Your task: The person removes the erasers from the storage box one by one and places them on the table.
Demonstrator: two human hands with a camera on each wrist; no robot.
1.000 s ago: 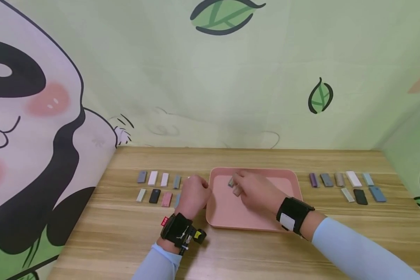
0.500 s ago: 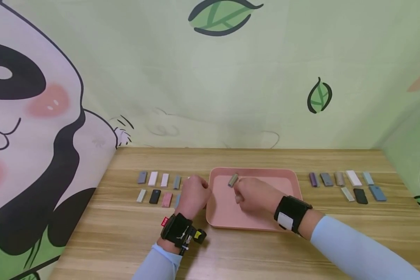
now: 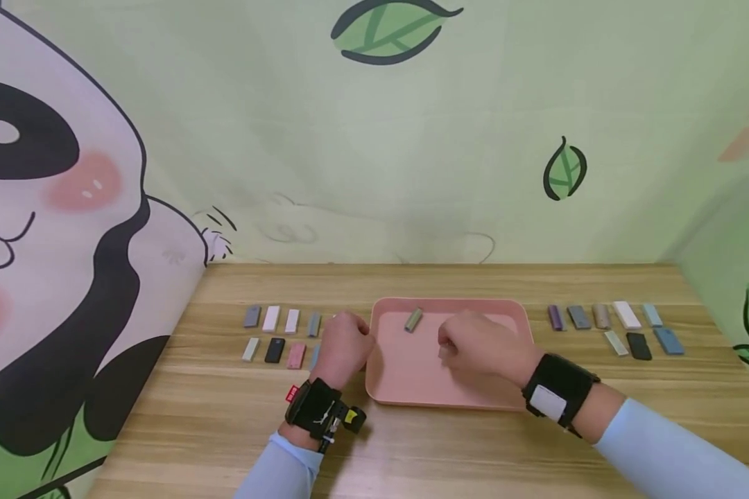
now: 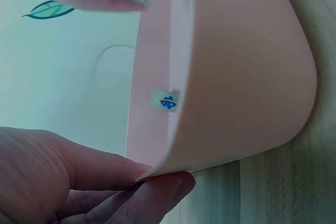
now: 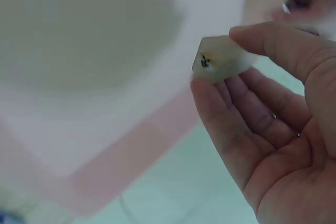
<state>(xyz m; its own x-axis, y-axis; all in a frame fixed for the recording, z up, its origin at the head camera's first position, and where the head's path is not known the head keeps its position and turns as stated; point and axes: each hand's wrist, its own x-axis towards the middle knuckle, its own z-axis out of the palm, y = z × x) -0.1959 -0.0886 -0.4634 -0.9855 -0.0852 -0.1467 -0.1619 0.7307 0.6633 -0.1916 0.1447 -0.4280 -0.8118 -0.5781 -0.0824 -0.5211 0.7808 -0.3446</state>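
My left hand (image 3: pixel 342 346) pinches the left rim of the pink tray (image 3: pixel 402 378); in the left wrist view the thumb lies inside the wall and the fingers outside. Over the tray's middle, my right hand (image 3: pixel 489 346) holds a small pale block (image 5: pixel 226 62) between thumb and fingertips. That block bears a small dark printed figure and is mostly hidden in the head view. A greenish small block (image 3: pixel 414 319) lies tilted near the tray's back left, apart from both hands. Its end (image 4: pixel 165 101) shows a blue print in the left wrist view.
To the left on the wooden table (image 3: pixel 225 409) lie two rows of small blocks, among them a black block (image 3: pixel 274 350) and a pink block (image 3: pixel 296 355). Two more rows stand right of the tray, with a purple block (image 3: pixel 556 318). A printed wall cloth (image 3: pixel 412 173) rises behind.
My right hand has drawn away from the greenish block, toward the right, leaving it on the tray, and holds the pale block. My left hand keeps its place at the rim.
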